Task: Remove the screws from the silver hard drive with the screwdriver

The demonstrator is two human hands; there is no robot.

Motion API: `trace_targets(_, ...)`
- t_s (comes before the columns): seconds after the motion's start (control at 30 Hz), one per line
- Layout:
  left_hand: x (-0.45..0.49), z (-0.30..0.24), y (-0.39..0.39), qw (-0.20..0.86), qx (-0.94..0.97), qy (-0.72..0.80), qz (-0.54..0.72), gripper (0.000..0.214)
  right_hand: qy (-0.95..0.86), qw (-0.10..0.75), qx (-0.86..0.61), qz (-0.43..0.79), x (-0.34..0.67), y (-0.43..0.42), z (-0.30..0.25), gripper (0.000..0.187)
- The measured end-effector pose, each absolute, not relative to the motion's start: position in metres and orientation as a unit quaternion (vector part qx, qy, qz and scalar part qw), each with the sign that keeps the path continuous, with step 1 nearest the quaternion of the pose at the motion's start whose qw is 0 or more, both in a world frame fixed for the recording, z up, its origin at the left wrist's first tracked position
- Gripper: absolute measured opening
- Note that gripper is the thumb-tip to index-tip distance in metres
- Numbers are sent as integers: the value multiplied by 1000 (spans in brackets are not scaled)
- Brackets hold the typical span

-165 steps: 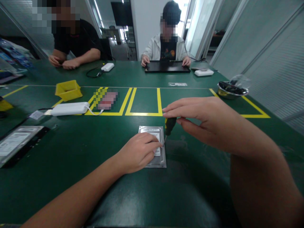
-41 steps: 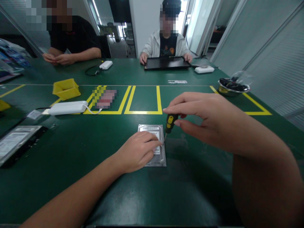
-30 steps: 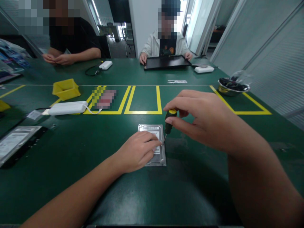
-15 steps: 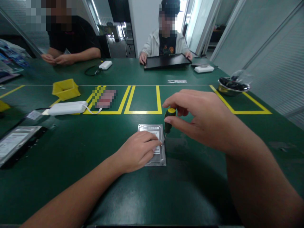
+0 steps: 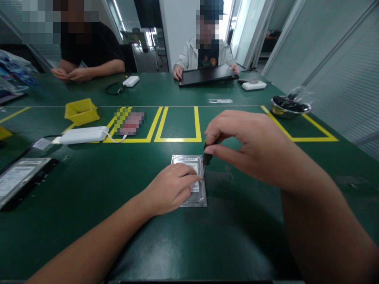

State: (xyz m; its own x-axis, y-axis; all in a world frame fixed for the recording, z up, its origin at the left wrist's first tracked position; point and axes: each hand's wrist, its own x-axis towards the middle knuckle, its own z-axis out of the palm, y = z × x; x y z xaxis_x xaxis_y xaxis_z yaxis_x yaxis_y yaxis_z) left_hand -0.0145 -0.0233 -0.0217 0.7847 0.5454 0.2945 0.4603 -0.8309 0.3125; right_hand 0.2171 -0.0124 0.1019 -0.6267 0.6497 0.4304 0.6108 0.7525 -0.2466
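Note:
A silver hard drive (image 5: 201,199) with a white label lies flat on the green table. Across its top rests my left hand (image 5: 174,187), fingers bent and closed over it, with fingertips beside the screwdriver's tip near the drive's right edge. My right hand (image 5: 239,144) pinches the dark green handle of a screwdriver (image 5: 207,157) between thumb and fingers. The screwdriver stands nearly upright, shaft pointing down at the drive. Whether its tip sits in a screw is too small to tell.
Another hard drive (image 5: 17,177) lies at left. Behind it are a white power bank (image 5: 84,135) with a cable and a yellow bin (image 5: 81,112). A metal bowl (image 5: 291,110) of dark items stands at right. Across the table, a person holds a black panel (image 5: 209,75); another person sits left.
My right hand's fingers have curled further over the screwdriver handle, hiding its yellow end. The screwdriver has become more upright. My left hand and the hard drive stay in place.

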Motion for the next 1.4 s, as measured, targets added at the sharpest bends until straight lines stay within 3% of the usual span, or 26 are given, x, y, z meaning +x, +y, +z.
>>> trace_targets(0.27, -14, -21, -24, 117, 938, 267, 187, 34, -896, 264, -351, 70, 219, -13, 102, 30)
trace_targets(0.63, -14, -22, -23, 115, 938, 269, 186, 34, -903, 248, -345, 56, 217, -11, 103, 4)
trace_targets(1.4, -12, -18, -25, 108, 938, 284, 167, 35, -879, 277, -382, 68, 212, -15, 100, 13)
